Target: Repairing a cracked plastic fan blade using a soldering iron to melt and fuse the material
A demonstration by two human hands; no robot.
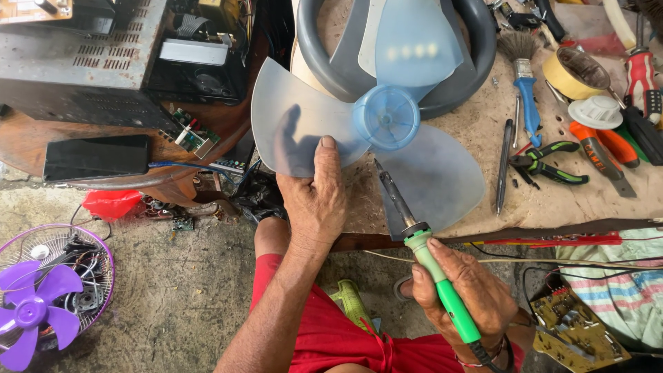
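Pressing the blue fan blade (pixel 304 131) flat at the worktop (pixel 552 200) front edge, the left hand (pixel 316 200) lies open while the right hand (pixel 469 293) is clamped on the green soldering iron (pixel 431 266).

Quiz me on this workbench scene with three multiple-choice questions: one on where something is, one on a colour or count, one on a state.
1. Where does the left hand rest?
A. on a blade of the blue fan blade
B. on the pliers
C. on the tape roll

2. What colour is the soldering iron handle?
A. red
B. green
C. black

3. The right hand is
A. empty
B. closed around the soldering iron
C. holding a brush

Answers: 1 A, its thumb presses the left blade; 2 B, the grip is bright green; 3 B, the fingers wrap the handle.
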